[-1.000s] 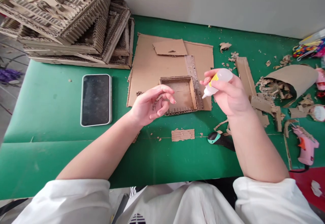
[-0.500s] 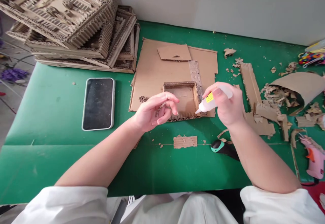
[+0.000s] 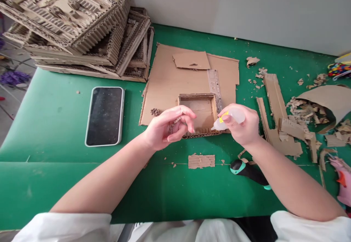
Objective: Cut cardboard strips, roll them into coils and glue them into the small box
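Note:
My right hand (image 3: pixel 245 125) is closed round a clear glue bottle (image 3: pixel 233 117) with a yellow label. The bottle is tilted, its nozzle pointing down and left over the near right part of a small open cardboard box (image 3: pixel 199 105). My left hand (image 3: pixel 171 127) hovers at the box's near left corner, palm turned inward. Its curled fingers hold small cardboard bits (image 3: pixel 175 122), partly hidden by the fingers. The box rests on a large flat cardboard sheet (image 3: pixel 164 77), with a clear ruler (image 3: pixel 214 83) beside its right wall. A small rolled cardboard piece (image 3: pixel 155 112) lies left of it.
Stacked corrugated cardboard trays (image 3: pixel 90 48) rise at the back left, above a phone (image 3: pixel 105 116). A corrugated strip (image 3: pixel 201 161) and a black-and-teal handled tool (image 3: pixel 249 172) lie in front. Cardboard scraps (image 3: pixel 285 139), a paper cone (image 3: pixel 326 99) and a pink glue gun (image 3: pixel 344 181) are at right.
The glue bottle has tipped flatter, its nozzle still over the box's near side. My left hand keeps its curled pose. The whole view has shifted slightly.

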{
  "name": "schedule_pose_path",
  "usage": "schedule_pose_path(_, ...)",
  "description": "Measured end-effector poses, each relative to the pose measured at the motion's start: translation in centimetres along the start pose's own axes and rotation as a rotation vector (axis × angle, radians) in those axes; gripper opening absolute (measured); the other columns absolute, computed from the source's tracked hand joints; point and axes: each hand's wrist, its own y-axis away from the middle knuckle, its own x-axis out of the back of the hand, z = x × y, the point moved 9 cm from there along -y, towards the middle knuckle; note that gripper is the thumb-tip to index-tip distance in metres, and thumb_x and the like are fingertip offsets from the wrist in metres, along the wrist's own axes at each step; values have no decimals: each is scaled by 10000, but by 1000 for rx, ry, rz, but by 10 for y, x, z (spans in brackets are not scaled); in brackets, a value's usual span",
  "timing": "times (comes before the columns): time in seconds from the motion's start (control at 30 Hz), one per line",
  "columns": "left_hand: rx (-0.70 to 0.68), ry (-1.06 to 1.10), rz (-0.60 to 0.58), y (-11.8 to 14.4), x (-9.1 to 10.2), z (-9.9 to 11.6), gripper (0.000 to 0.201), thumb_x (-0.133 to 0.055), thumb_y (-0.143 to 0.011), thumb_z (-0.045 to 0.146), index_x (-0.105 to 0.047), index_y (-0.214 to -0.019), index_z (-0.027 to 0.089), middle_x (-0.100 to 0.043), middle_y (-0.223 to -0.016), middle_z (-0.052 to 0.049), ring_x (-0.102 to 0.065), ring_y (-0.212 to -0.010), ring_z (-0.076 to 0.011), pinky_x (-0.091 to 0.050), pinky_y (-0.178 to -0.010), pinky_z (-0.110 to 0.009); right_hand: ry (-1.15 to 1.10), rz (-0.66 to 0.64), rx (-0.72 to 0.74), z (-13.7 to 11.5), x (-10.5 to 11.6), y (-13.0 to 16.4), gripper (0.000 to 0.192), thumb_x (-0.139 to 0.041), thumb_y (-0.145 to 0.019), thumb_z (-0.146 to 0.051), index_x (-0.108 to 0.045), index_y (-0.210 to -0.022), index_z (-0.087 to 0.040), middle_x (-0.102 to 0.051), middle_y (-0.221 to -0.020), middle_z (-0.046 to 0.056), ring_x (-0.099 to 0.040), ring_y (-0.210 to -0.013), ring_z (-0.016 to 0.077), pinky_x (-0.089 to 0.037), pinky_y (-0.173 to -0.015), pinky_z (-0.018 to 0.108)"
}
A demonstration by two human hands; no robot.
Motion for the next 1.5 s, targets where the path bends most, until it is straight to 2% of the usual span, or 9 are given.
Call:
schedule_pose_path(0.2, 0, -6, 8, 1, 0, 0, 211, -588, -813, 329, -671, -888, 150, -691, -699, -35, -344, -294, -14, -166, -277, -145, 8, -4, 75, -8, -1, -2, 432, -541, -820, -556, -590, -579, -200, -629, -541, 13, -559, -486, 104, -419, -475, 245)
schedule_pose_path(0.43, 3, -8, 12, 0, 0, 0, 209, -593, -809, 326, -673, -888, 151, -690, -699, -36, -345, -293, -16, -164, -276, -146, 35, -40, 60, -8, -7, 0, 444, -527, -825, -560, -586, -571, -200, -631, -532, 15, -559, -472, 110, -418, -463, 252)
schedule_pose_path(0.93, 7, -18, 3, 0, 0, 0, 218, -568, -822, 332, -661, -892, 148, -695, -711, -40, -332, -289, -13, -163, -269, -144, 84, -27, 186, -15, -8, 2, 423, -519, -844, -532, -572, -581, -205, -634, -527, 10, -563, -477, 109, -409, -478, 254)
schedule_pose_path(1.37, 7, -25, 6, 1, 0, 0, 218, -562, -822, 328, -660, -894, 146, -694, -709, -40, -318, -284, -11, -164, -265, -143, 121, -32, 146, -11, -9, 0, 457, -500, -832, -580, -566, -568, -213, -631, -525, 18, -564, -483, 120, -412, -479, 266)
schedule_pose_path(1.5, 8, -17, 2, 0, 0, -1, 219, -562, -825, 327, -663, -896, 147, -695, -714, -39, -314, -285, -9, -160, -265, -141, 89, -31, 188, -17, -9, 1, 433, -512, -844, -543, -561, -573, -210, -626, -513, 10, -557, -472, 109, -407, -470, 256)
